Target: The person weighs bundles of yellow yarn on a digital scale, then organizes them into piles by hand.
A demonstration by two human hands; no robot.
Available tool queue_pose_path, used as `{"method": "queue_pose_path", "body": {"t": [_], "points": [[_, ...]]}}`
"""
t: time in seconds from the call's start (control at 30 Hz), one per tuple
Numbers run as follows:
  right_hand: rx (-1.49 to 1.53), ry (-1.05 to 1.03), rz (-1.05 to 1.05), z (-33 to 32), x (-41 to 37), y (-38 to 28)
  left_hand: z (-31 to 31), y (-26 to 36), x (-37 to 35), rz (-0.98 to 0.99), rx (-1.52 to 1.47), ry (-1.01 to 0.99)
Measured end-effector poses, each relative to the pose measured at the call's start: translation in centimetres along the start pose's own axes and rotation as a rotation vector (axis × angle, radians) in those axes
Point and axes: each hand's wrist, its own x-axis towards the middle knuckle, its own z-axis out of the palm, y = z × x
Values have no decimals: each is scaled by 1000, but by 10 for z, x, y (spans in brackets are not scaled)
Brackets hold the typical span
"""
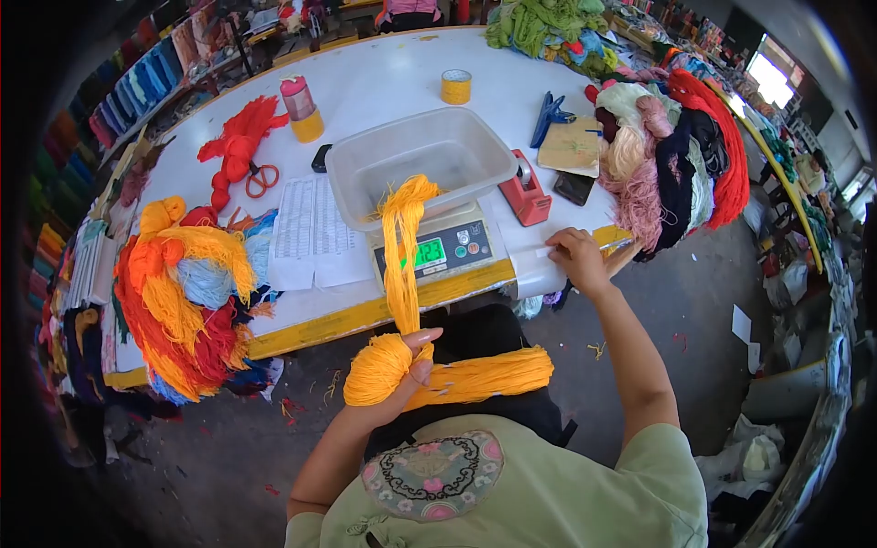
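Note:
My left hand (418,358) is closed around a bundle of orange-yellow yarn (376,370) over my lap. A strand of the same yarn (400,265) runs up from it, past the scale's display, into the clear plastic tub (365,173). The tub sits on a digital scale (457,247) with a lit green display. Another thick length of the yarn (493,374) lies across my lap. My right hand (577,258) is at the table's front edge, right of the scale, its fingers bent over clear plastic (534,265); whether it grips the plastic is unclear.
Piles of coloured yarn stand at the left (183,301) and right (676,155). Around the tub are a red tape dispenser (525,194), a notepad (568,146), a blue clamp (551,117), a phone (574,188), scissors (261,181), a paper sheet (312,224) and a yellow tape roll (456,88).

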Motion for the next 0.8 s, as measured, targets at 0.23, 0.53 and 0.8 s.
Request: {"method": "queue_pose_path", "body": {"t": [0.23, 0.53, 0.8], "points": [[106, 201, -7, 20, -19, 7, 1, -7, 1, -21, 18, 39], [-62, 112, -91, 7, -8, 12, 8, -8, 10, -61, -13, 8], [27, 346, -95, 29, -30, 12, 4, -11, -1, -88, -46, 93]]}}
